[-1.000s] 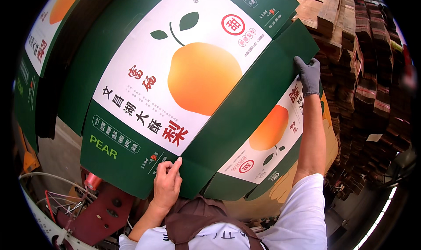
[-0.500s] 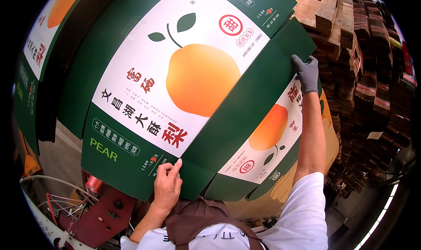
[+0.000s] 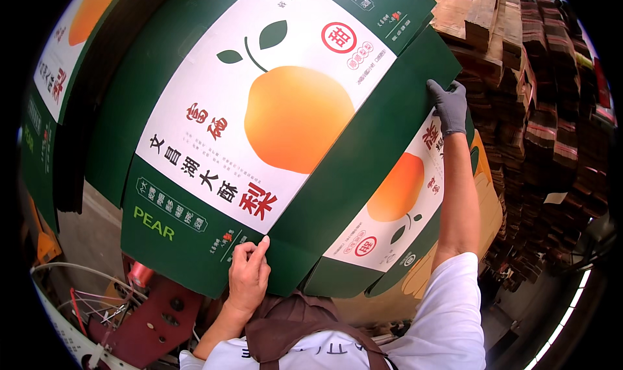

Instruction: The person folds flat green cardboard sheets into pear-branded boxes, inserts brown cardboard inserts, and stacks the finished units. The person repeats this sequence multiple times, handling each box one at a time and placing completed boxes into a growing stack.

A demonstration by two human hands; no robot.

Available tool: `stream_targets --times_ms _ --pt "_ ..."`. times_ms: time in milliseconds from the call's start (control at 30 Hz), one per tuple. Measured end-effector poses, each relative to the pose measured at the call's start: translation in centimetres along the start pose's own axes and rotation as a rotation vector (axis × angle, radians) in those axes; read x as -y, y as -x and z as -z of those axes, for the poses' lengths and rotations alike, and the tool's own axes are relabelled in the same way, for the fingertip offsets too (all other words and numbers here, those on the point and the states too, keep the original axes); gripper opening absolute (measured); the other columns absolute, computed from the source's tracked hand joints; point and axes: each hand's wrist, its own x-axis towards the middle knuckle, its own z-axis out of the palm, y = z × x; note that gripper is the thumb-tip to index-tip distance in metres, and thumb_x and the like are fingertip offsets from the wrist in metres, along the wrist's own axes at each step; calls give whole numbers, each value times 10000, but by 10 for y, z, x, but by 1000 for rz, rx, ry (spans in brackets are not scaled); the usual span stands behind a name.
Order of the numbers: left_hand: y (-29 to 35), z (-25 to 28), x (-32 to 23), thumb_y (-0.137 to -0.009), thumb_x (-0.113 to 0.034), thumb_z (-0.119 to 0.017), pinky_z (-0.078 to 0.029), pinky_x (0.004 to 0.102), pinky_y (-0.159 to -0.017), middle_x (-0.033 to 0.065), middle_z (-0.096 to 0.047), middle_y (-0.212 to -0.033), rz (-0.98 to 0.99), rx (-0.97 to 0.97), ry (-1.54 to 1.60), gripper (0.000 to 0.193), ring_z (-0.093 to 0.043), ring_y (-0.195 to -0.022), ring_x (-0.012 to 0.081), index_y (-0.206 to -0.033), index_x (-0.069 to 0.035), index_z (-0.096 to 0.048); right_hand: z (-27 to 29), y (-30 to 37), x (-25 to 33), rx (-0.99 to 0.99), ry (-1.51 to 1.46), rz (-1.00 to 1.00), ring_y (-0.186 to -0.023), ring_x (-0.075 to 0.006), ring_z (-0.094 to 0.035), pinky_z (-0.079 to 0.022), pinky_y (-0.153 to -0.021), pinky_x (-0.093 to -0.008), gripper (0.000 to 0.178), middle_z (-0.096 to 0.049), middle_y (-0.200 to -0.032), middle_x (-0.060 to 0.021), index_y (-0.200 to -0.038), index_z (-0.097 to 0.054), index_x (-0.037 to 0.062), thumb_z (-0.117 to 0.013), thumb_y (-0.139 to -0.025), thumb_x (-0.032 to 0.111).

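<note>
A large flat green and white cardboard box sheet [image 3: 272,117], printed with an orange pear, fills the middle of the view. My left hand [image 3: 248,276], bare, grips its near lower edge. My right hand [image 3: 448,104], in a grey glove, grips its far right edge with the arm stretched out. Under it lies a second sheet of the same kind [image 3: 396,208], partly covered.
More printed green sheets [image 3: 58,78] stand at the left. Stacks of brown flat cardboard [image 3: 551,110] rise at the right. A red machine part [image 3: 149,318] with wires sits at the lower left. I wear a brown apron [image 3: 292,318].
The sheet and both hands have shifted only slightly; the grip is the same.
</note>
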Motion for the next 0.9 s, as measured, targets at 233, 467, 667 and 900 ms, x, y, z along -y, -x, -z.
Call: stream_targets --times_ms 233,467,667,900 --pt "1 -6 3 -787 99 -611 -484 357 -680 145 -510 -996 -10 -10 3 509 -543 -769 260 -1269 -63 -616 -13 3 -4 -255 275 287 -939 -293 -624 -488 -864 -374 686 -647 -1046 -149 -1293 -500 20 -776 -758 349" --pt "-2 -2 1 -792 102 -585 -490 336 -672 141 -505 -1004 8 8 13 500 -551 -761 244 -1268 -49 -615 -80 -14 76 -103 205 889 -1155 -347 -551 -388 -1002 -437 474 -603 -1223 -145 -1274 -543 101 -636 -907 387" --pt "1 1 5 -770 100 -613 -485 339 -670 133 -501 -1001 42 66 40 530 -545 -761 249 -1274 -62 -617 -128 -36 67 -176 440 879 -1306 -328 -444 -288 -1073 -500 533 -534 -1355 -121 -1352 -495 132 -516 -946 477" --pt "4 -2 10 -760 91 -613 -489 357 -673 131 -509 -985 4 31 80 528 -540 -773 259 -1268 -53 -619 -125 -9 75 -191 476 801 -1388 -335 -359 -177 -1119 -608 605 -456 -1458 -110 -1416 -431 165 -464 -938 535"
